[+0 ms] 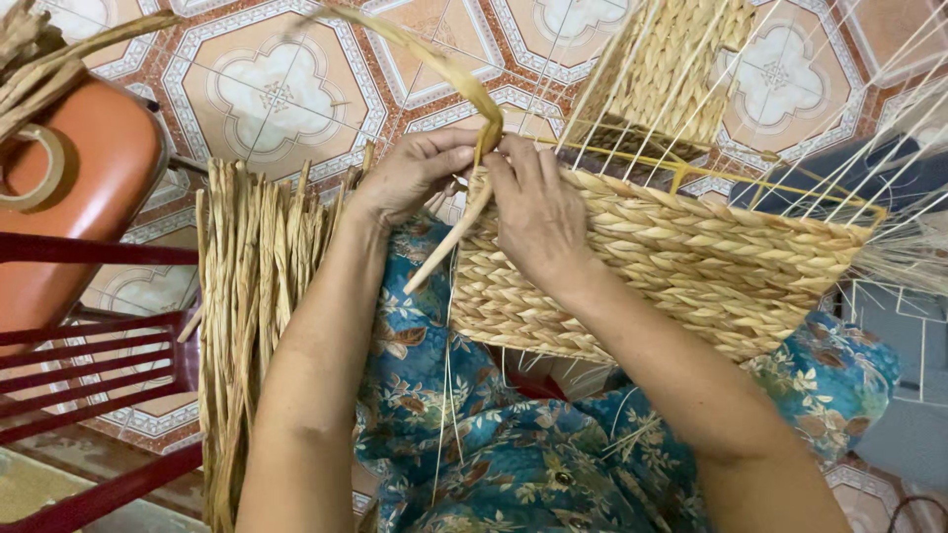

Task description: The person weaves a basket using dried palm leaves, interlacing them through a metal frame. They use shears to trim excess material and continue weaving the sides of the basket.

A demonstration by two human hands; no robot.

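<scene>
2 bare hands meet at the corner of a half-woven basket (691,266) resting on the person's lap. The left hand (420,173) and right hand (533,222) both close their fingers on 1 flat straw strand (449,69), pinching it where it bends down into the basket's rim. The strand arcs up and away to the left, pale gold and ribbon-like; its short end pokes out below the hands. To do this well, I judge the strand should stay taut and be pressed snug against the row beneath, so no gap opens. The basket wall is thick, plaited rows of dry straw, rectangular in shape, with thin pale stakes (790,118) fanning out from its top. A bundle of twisted straw ropes (252,306) stands just beside the left arm. Blue floral cloth (513,454) covers the lap. A red chair (89,345) stands at left on a patterned tile floor (276,89).
</scene>
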